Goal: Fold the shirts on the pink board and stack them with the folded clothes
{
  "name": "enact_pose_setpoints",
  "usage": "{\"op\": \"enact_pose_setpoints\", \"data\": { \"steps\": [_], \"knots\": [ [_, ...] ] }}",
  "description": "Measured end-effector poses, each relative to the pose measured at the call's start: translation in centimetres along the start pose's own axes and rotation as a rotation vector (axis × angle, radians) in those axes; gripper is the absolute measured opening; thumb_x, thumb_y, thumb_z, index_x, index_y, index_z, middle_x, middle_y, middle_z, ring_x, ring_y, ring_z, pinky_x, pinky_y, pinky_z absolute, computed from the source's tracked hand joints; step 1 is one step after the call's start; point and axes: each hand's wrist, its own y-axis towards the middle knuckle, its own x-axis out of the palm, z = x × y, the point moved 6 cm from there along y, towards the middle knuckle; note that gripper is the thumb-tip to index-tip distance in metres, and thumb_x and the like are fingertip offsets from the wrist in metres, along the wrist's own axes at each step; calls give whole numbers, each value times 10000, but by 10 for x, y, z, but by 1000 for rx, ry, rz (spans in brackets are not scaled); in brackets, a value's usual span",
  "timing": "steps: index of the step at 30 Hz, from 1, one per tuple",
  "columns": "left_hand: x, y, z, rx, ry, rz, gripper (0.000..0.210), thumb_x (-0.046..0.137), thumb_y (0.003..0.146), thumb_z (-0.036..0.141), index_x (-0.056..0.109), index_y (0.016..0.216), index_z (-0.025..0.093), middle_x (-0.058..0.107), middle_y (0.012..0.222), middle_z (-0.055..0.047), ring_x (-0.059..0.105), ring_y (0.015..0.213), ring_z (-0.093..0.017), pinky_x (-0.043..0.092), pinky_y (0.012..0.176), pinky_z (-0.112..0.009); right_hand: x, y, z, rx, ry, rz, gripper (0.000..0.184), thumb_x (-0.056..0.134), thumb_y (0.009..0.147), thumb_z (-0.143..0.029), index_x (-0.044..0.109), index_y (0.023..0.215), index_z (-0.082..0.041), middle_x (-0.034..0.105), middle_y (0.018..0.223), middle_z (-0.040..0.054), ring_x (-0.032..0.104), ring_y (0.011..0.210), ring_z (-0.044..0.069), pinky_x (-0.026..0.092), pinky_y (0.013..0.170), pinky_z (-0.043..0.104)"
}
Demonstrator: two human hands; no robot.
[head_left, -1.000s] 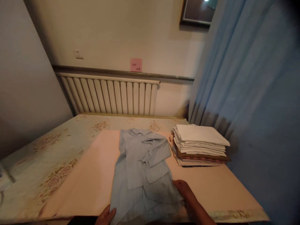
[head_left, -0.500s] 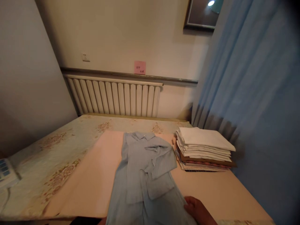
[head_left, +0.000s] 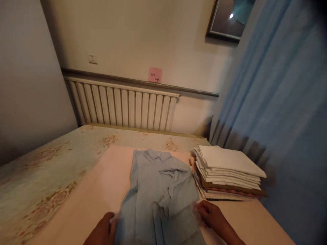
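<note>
A light blue collared shirt (head_left: 150, 180) lies on a pale pink cloth, its collar toward the wall and one sleeve folded in bunched creases across its front. My left hand (head_left: 102, 229) is closed at the shirt's lower left edge, a pale bit of cloth showing by its thumb. On the opposite side, my right hand (head_left: 212, 216) pinches the lower right edge, where the fabric is smeared by motion. The shirt's hem runs out of the picture at the bottom.
To the right stands a stack of folded white cloths (head_left: 230, 163) over brown and patterned ones. Under the pink cloth (head_left: 102, 183) lies a floral bedcover (head_left: 51, 190). A radiator (head_left: 122, 105) lines the wall; a blue curtain (head_left: 276, 102) hangs at right.
My left hand has come up into view at the shirt's left edge. My right hand has moved up slightly along the right edge. The view has shifted a little.
</note>
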Motion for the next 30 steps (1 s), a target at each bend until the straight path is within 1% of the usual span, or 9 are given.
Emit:
{"op": "enact_pose_setpoints", "data": {
  "steps": [2,4,8,11,13,15,19,24,30],
  "knots": [
    [-5,26,26,102,-53,29,384,309,894,481,568,1060,251,699,1035,-65,645,972,-257,450,841,-363,4,32,-27,-20,-2,-10,107,452,717,-316,480,671,-223,530,485,-51,497,413,107,362,460,208],
    [-4,58,35,146,-87,97,361,316,892,432,581,1021,224,690,1051,-68,639,960,-229,450,828,-325,11,67,-51,-36,7,-28,108,469,735,-291,498,667,-212,540,486,-55,501,409,101,360,458,201],
    [14,117,10,74,-152,165,319,349,867,357,602,987,205,701,959,-50,648,888,-206,457,761,-286,31,144,-85,0,0,-53,122,482,787,-253,526,691,-191,567,509,-56,524,417,93,347,443,187],
    [23,140,-12,-4,-210,188,322,356,869,357,598,1018,205,705,854,-30,661,807,-200,454,696,-278,47,202,-102,41,-36,-58,136,449,853,-222,552,778,-175,587,555,-49,544,448,89,372,454,182],
    [27,147,-18,-45,-262,160,318,363,870,374,596,1013,213,699,771,-8,663,738,-194,451,659,-274,59,238,-109,79,-76,-67,163,430,901,-211,578,872,-152,625,645,-21,583,520,97,430,508,196],
    [29,151,-17,-53,-292,130,311,375,864,390,598,997,218,694,735,2,662,711,-192,451,652,-273,71,272,-116,118,-125,-85,188,472,937,-260,595,997,-131,661,841,29,629,681,123,506,625,250],
    [32,158,-13,-36,-267,120,316,377,860,407,606,973,222,713,829,-20,667,776,-202,457,698,-287,92,330,-129,155,-228,-113,353,580,913,-368,547,1206,-172,574,1201,77,601,999,199,527,840,409],
    [35,161,-14,-37,-213,123,331,368,858,396,623,987,229,712,987,-48,655,922,-230,464,791,-322,112,373,-145,135,-385,-139,344,571,918,-364,549,1206,-176,570,1214,79,595,1015,204,521,853,412],
    [35,160,-14,-29,-228,121,334,377,857,413,634,984,240,712,1002,-42,658,926,-225,479,794,-320,128,390,-153,48,-610,-116,334,566,921,-363,553,1201,-180,570,1214,80,596,1013,201,521,855,408]
  ]
}}
